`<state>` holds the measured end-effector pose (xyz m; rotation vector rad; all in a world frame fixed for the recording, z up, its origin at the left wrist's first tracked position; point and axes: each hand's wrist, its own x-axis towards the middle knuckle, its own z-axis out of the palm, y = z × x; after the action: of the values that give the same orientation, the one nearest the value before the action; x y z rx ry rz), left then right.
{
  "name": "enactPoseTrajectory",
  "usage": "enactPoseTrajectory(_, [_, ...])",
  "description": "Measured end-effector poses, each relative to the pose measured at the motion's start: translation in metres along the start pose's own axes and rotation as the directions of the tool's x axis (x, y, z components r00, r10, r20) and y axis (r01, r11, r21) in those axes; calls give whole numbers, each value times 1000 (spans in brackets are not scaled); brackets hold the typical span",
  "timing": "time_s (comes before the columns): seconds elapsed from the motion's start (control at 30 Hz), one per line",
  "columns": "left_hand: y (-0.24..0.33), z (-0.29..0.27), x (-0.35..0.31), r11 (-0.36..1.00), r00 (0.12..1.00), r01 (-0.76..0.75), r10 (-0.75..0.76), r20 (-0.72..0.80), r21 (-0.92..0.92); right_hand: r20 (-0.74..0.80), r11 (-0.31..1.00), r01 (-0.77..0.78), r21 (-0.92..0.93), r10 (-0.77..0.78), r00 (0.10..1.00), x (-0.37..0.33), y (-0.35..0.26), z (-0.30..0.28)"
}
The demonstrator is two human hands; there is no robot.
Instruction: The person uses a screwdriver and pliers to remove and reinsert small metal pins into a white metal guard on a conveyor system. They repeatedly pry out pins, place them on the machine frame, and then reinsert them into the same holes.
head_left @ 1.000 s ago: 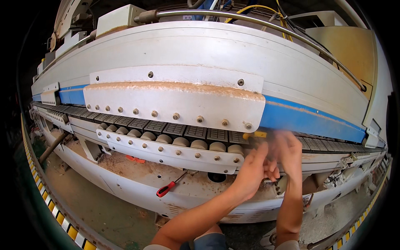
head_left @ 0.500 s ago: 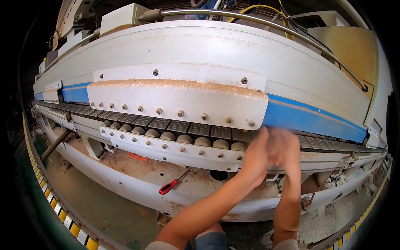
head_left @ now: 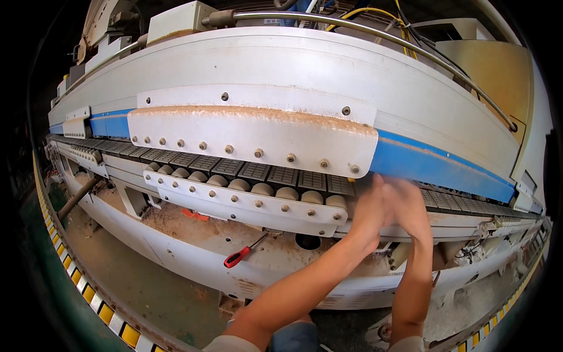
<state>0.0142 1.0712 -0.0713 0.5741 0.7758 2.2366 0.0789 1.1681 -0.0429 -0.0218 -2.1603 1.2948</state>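
My left hand (head_left: 369, 212) and my right hand (head_left: 409, 206) are close together, in front of the dark segmented conveyor chain (head_left: 253, 171) on a long machine. They sit just past the right end of the lower roller bracket (head_left: 249, 202), under the blue strip (head_left: 443, 166). Motion smears the fingers of both hands, and the palms hide part of them. Whether anything is between them I cannot make out. Above and to the left hangs a white guard plate (head_left: 252, 132), dusted with brown powder along its ledge and carrying a row of bolts.
A red-handled screwdriver (head_left: 237, 257) lies on the dusty lower ledge, beside a round dark hole (head_left: 308, 242). Further left is a scrap of orange-red material (head_left: 194, 215). A metal rail (head_left: 352, 25) runs along the top. A yellow, white and black edge strip (head_left: 105, 314) curves round the floor.
My hands stay together at the same part of the machine, with the right one slightly further right. The whole view has shifted a little. The screwdriver lies where it was.
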Motion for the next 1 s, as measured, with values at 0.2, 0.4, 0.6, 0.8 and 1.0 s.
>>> enactPoseTrajectory(0.2, [-4,-9,3,982,993,117,-110,50,-151,-109,998,-39,47,44,993,-6,5,7])
enactPoseTrajectory(0.4, [-18,-25,6,999,998,51,-52,25,19,-193,984,172,-51,-179,965,-6,32,15])
enactPoseTrajectory(0.6, [-15,-30,1,998,999,1,-3,41,60,-223,967,254,-32,-255,941,-10,43,18])
enactPoseTrajectory(0.8, [-23,-36,3,993,994,-82,75,85,82,-259,946,323,-43,-322,910,-14,57,18])
enactPoseTrajectory(1.0, [-26,-38,1,993,991,-90,82,108,80,-291,939,337,-72,-343,893,-18,56,20])
